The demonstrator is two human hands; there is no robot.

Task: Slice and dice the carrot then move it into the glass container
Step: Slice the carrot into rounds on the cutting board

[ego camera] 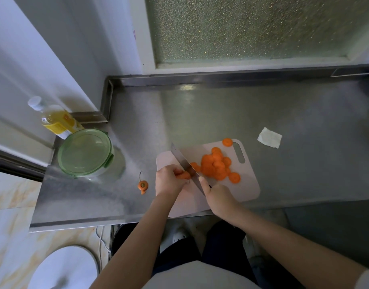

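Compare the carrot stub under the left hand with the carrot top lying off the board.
The carrot stub is gripped by the left hand on the cutting board, beside the knife; the carrot top lies loose on the steel counter. The carrot top shows a thin dark stalk; the carrot stub shows none. Both are orange.
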